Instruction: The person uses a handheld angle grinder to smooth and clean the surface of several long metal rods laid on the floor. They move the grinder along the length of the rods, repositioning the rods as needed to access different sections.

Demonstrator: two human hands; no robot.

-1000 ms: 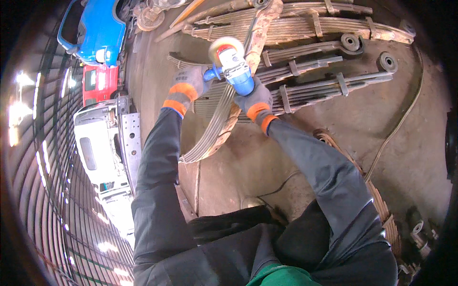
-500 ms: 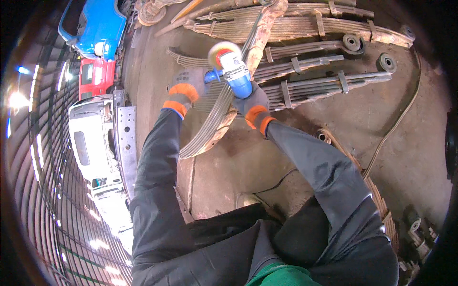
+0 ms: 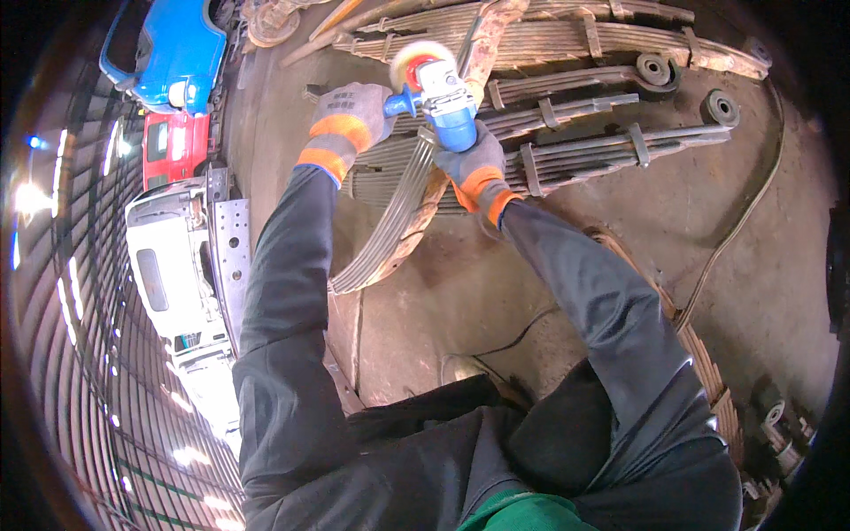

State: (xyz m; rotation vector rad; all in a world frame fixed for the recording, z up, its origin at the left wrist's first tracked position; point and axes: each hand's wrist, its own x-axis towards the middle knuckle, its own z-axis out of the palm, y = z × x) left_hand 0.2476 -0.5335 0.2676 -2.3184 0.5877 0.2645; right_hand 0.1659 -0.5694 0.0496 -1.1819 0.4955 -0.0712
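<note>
My left hand (image 3: pixel 359 124), in a grey glove with an orange-striped cuff, is closed on the blue side handle of a blue-and-silver angle grinder (image 3: pixel 450 111). My right hand (image 3: pixel 469 159), in a matching glove, grips the grinder's blue body. A pale and red disc (image 3: pixel 409 60) is on the tool's head. Beneath the grinder a curved, rusty leaf spring (image 3: pixel 390 239) runs diagonally away from me, partly hidden by the tool and my hands. Whether the disc touches the metal I cannot tell.
More leaf springs (image 3: pixel 549 49) lie across the floor beyond and right, some with round eyes (image 3: pixel 720 108). Another pack (image 3: pixel 708 380) lies beside my right arm. Hoses (image 3: pixel 735 230) trail over the floor. At left stand blue (image 3: pixel 181 53), red (image 3: pixel 177 142) and white (image 3: pixel 164 248) truck cabs.
Both hands and the grinder have moved forward along the diagonal spring, away from my body, compared with half a second ago. My grip on the tool looks the same.
</note>
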